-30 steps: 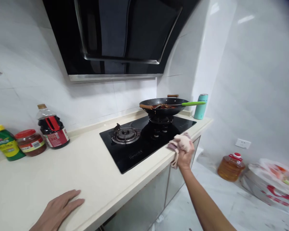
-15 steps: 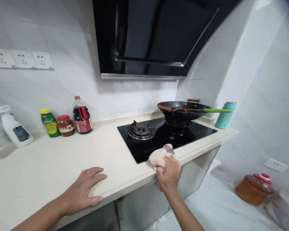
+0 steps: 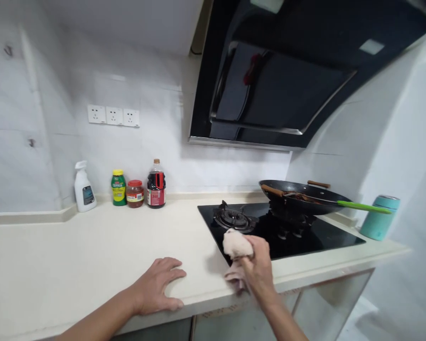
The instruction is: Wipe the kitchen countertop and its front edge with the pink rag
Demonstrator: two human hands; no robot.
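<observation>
Clearly, much of the right hand's (image 3: pixel 259 267) reach is hidden: its fingertips are partly lost behind the pale cloth (image 3: pixel 237 244), and hand and cloth together cover the front left corner of the black glass gas hob (image 3: pixel 323 241). That grip is closed around the cloth, which is bunched above, with a loose fold drooping near the front edge of the tabletop (image 3: pixel 128 251); whether it presses on the glass, I cannot tell. The left hand (image 3: pixel 159 286) lies on the tabletop to the left of the hob, fingers spread and holding nothing. Both forearms run off the bottom edge of the view, and the range hood (image 3: pixel 262 90) is cut off at the top.

The wok (image 3: pixel 284 185) mostly hides the burner under it, and its dark contents are hard to make out. A utensil with a green handle (image 3: pixel 364 207) lies across it, the handle passing in front of the turquoise tumbler (image 3: pixel 379 222). Label text is too small to read.

Counted: 2 hands, 1 cloth, 1 wok with 2 wooden handles, 1 tumbler, 3 wall sockets (image 3: pixel 114 115), 2 wall hooks (image 3: pixel 8 50), and 4 containers along the wall: a white spray bottle (image 3: pixel 84 189), a yellow-capped green bottle (image 3: pixel 119 189), a red-lidded jar (image 3: pixel 135 195) and a dark sauce bottle (image 3: pixel 156 187).
</observation>
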